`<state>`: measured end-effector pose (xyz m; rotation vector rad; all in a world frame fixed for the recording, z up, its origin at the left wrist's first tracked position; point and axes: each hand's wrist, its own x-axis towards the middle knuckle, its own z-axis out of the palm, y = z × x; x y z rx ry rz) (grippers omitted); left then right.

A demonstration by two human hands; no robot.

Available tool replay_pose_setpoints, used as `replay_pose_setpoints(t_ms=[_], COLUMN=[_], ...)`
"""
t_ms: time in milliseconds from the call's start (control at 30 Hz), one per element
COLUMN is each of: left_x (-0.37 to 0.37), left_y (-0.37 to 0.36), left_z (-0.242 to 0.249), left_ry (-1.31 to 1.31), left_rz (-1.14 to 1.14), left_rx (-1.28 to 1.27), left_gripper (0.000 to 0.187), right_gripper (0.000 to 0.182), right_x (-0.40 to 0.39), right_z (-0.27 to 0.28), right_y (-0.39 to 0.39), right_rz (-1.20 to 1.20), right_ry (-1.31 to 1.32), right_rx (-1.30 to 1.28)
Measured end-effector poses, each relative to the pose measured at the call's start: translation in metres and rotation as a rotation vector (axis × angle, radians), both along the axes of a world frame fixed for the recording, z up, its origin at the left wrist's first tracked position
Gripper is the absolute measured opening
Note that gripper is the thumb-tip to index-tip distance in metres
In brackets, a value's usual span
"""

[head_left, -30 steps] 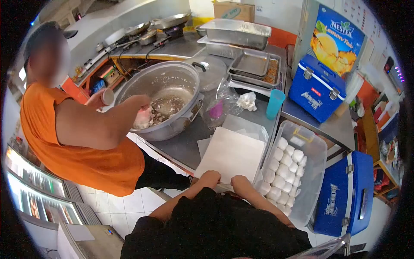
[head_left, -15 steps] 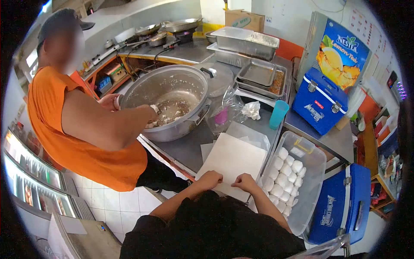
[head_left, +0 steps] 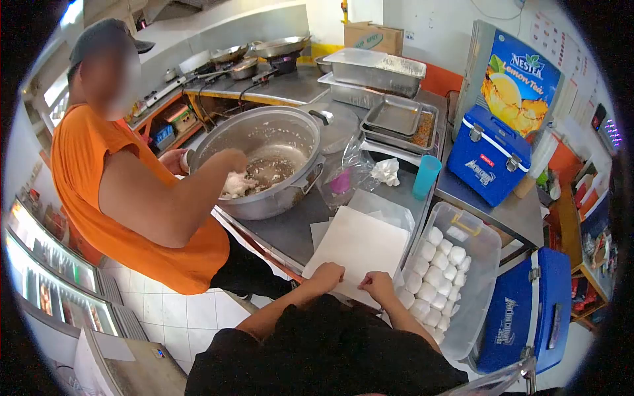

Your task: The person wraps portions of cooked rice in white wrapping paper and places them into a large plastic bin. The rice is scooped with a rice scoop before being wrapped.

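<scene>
A stack of white paper sheets [head_left: 363, 241] lies at the near end of the metal table. My left hand [head_left: 326, 276] is closed at the near edge of the top sheet, its fingers curled on the paper. Just to the right, my right hand [head_left: 378, 286] pinches the same near edge, thumb and fingertips together. Beside it, a clear plastic bin [head_left: 484, 264] holds several white rounded, wrapped bundles [head_left: 432, 274] in rows.
Across the table a person in an orange shirt [head_left: 142, 211] reaches into a large metal pot [head_left: 290, 191] with white rice in it. A teal cup [head_left: 427, 177], crumpled tissue [head_left: 386, 172], stacked trays [head_left: 394, 115] and blue coolers [head_left: 489, 156] stand around.
The other person's hand has risen inside the pot, where a clump of rice now shows. My hands stay at the paper's near edge, and the view has shifted slightly.
</scene>
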<state>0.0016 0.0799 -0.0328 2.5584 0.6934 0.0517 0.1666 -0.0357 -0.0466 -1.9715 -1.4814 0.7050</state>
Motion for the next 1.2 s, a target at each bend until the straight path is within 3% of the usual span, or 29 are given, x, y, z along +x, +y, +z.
replay_pose_setpoints(t_ms=[467,767,867,967,1033,1200], left_x=[-0.001,-0.003,-0.003,-0.007,-0.015,-0.034], left_y=[-0.001,-0.010,-0.007,-0.002,0.003,0.008], left_z=[-0.005,0.028,0.016,-0.011,-0.021,-0.036], left_ry=[-0.062,0.067,0.120,0.006,-0.142,-0.177], left_rz=[-0.066,-0.065,-0.061,-0.031,-0.041,-0.085], left_rx=[0.088,-0.010,0.019,0.122,0.077,0.115], left_gripper=[0.013,0.032,0.028,0.021,0.015,0.018], right_gripper=[0.025,0.024,0.023,0.019,0.017,0.017], right_x=[0.000,0.001,0.002,-0.004,-0.012,-0.014], right_z=[0.004,0.003,0.000,-0.008,-0.008,-0.015], right_y=[0.016,0.018,0.016,0.004,-0.009,-0.036], right_rz=[0.089,0.092,0.117,0.104,0.089,0.129], right_ry=[-0.086,-0.116,-0.097,-0.037,-0.222,-0.226], right_rx=[-0.015,-0.133,-0.069,-0.016,0.063,0.242])
